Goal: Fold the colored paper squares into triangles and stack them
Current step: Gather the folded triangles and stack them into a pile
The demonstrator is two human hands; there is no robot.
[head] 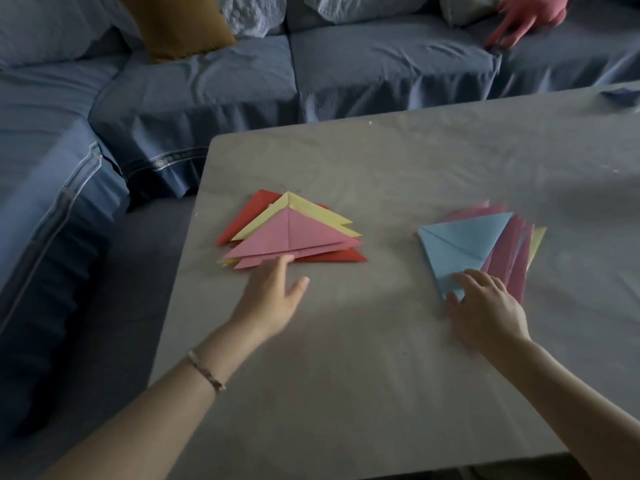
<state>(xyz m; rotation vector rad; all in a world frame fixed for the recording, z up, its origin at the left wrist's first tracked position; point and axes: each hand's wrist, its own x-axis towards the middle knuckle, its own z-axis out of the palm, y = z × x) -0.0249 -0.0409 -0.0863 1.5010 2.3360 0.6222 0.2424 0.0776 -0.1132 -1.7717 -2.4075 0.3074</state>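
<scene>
Folded: stack of triangles [289, 233], pink, yellow, red, touching the straight fingertips of the left hand [273, 296], which is spread and holds nothing.
Pending: blue sheet [460, 244], near corner pinched by the right hand [485, 306], atop the unfolded pile [509, 251].
Roughly half done, by estimate.
No legible writing.

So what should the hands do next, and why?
Probably lift the blue sheet off the right pile to fold it: it lies topmost, the right hand curls its fingers on its near corner, and the left hand is open, just touching the folded stack.
</scene>
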